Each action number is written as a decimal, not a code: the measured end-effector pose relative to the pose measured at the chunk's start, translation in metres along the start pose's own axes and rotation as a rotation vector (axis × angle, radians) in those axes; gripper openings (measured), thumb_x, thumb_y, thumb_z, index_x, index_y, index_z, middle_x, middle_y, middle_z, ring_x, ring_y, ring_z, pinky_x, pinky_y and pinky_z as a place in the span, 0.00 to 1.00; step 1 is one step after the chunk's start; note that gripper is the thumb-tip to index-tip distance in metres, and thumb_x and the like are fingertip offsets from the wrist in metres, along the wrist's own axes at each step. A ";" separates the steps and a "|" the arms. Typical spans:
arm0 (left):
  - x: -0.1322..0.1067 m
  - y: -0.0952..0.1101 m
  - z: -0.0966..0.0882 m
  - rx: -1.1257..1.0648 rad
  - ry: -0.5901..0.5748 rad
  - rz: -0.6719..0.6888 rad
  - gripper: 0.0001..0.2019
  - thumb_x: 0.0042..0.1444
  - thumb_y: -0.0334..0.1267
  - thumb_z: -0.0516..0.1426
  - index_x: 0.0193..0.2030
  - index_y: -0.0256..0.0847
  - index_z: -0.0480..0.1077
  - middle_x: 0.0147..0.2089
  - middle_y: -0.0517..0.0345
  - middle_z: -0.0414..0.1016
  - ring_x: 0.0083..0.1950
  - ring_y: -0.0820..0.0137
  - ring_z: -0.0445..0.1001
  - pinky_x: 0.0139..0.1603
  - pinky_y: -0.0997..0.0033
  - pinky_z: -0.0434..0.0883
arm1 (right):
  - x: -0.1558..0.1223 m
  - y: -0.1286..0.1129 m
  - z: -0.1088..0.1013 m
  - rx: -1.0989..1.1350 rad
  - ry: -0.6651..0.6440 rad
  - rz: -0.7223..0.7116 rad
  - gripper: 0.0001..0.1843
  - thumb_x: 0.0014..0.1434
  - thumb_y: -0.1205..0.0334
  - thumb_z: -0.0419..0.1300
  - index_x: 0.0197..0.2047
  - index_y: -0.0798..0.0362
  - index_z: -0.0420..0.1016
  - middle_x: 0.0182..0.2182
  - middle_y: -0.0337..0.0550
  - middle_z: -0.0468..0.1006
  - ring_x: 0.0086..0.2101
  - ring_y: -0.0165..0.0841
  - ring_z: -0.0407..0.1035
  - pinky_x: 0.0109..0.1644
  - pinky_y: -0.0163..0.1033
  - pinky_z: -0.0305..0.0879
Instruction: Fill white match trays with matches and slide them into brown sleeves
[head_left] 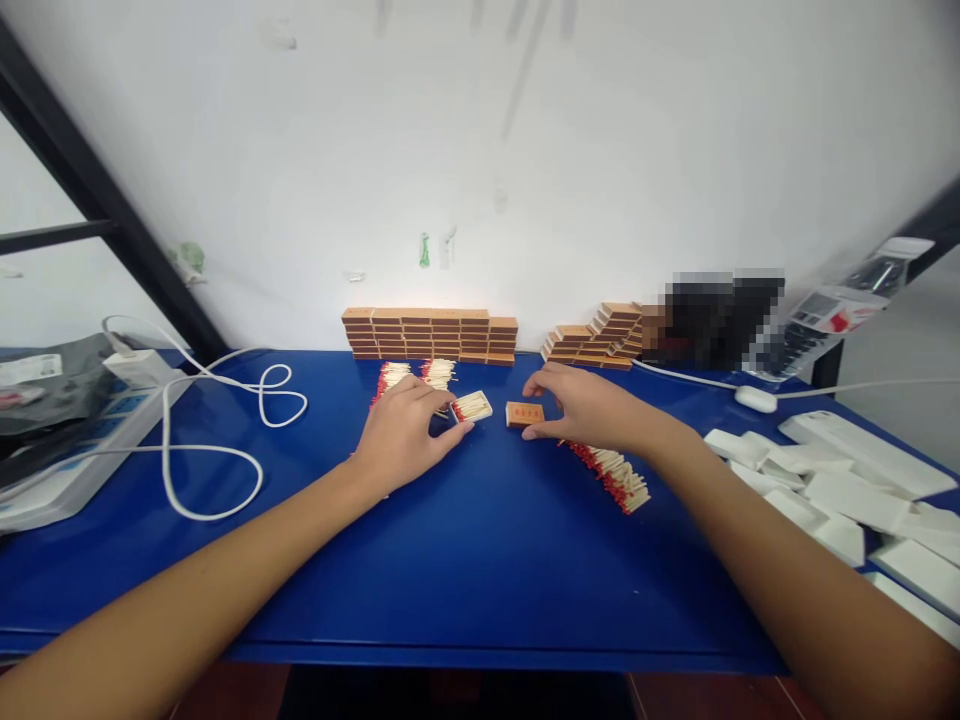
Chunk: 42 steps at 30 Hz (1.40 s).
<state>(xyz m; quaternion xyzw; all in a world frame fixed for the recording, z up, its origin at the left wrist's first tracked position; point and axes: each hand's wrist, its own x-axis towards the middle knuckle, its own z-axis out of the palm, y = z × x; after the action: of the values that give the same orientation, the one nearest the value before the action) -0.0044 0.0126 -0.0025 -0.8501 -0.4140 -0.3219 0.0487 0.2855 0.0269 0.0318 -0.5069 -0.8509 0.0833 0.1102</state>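
- At a blue table (480,580), a person's left hand (409,430) curls around the near end of a small white cardboard tray of red-tipped matches (474,405), fingertips gripping it.
- The right hand (589,408) pinches a small orange cardboard matchbox sleeve (524,413) between thumb and forefinger (it lies flat, just beside the tray).
- Loose matches (611,475) lie heaped under the right wrist; stacked orange matchboxes (431,333) line the white wall.

Bright, even light, soft shadows; wide-angle bending at the edges, a pixelated patch (724,318) upper right.
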 end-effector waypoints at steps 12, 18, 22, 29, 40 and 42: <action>0.000 0.002 -0.001 -0.060 -0.065 -0.037 0.13 0.62 0.48 0.68 0.47 0.42 0.80 0.42 0.54 0.83 0.48 0.56 0.78 0.48 0.54 0.75 | -0.001 -0.010 0.008 0.084 0.073 -0.118 0.19 0.63 0.45 0.69 0.49 0.50 0.79 0.46 0.50 0.79 0.41 0.42 0.74 0.39 0.43 0.64; 0.002 0.003 -0.002 -0.092 -0.059 -0.012 0.13 0.62 0.47 0.69 0.46 0.41 0.80 0.42 0.54 0.83 0.47 0.56 0.78 0.48 0.54 0.75 | -0.002 -0.006 0.010 0.133 0.116 -0.175 0.21 0.63 0.44 0.69 0.51 0.50 0.80 0.44 0.48 0.78 0.40 0.41 0.72 0.42 0.44 0.65; 0.003 0.002 -0.002 -0.107 -0.066 0.032 0.12 0.62 0.46 0.68 0.47 0.41 0.79 0.43 0.54 0.84 0.47 0.56 0.78 0.49 0.54 0.75 | 0.001 -0.002 0.015 0.180 0.147 -0.202 0.20 0.64 0.46 0.69 0.53 0.49 0.79 0.44 0.47 0.77 0.37 0.38 0.71 0.42 0.44 0.67; 0.002 -0.001 -0.001 -0.155 -0.065 0.015 0.14 0.62 0.45 0.69 0.49 0.42 0.80 0.45 0.54 0.83 0.48 0.57 0.78 0.51 0.55 0.75 | 0.005 0.000 0.020 0.331 0.199 -0.202 0.18 0.61 0.49 0.71 0.51 0.48 0.80 0.43 0.46 0.77 0.37 0.38 0.73 0.41 0.44 0.72; 0.004 -0.002 -0.002 -0.290 -0.037 0.066 0.19 0.57 0.50 0.72 0.50 0.43 0.80 0.44 0.54 0.83 0.47 0.60 0.78 0.50 0.58 0.75 | 0.001 -0.020 0.026 0.476 0.188 -0.242 0.18 0.61 0.50 0.72 0.53 0.44 0.81 0.47 0.45 0.79 0.40 0.38 0.76 0.45 0.46 0.77; 0.005 -0.002 -0.002 -0.311 -0.026 0.094 0.20 0.54 0.51 0.73 0.48 0.44 0.80 0.43 0.56 0.83 0.46 0.61 0.78 0.48 0.60 0.74 | 0.000 -0.024 0.026 0.480 0.183 -0.260 0.17 0.62 0.52 0.70 0.54 0.43 0.81 0.48 0.45 0.80 0.39 0.38 0.76 0.46 0.47 0.78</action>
<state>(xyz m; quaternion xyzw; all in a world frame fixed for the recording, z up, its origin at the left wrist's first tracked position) -0.0047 0.0169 0.0013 -0.8698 -0.3197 -0.3685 -0.0739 0.2580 0.0145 0.0127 -0.3584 -0.8512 0.2211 0.3132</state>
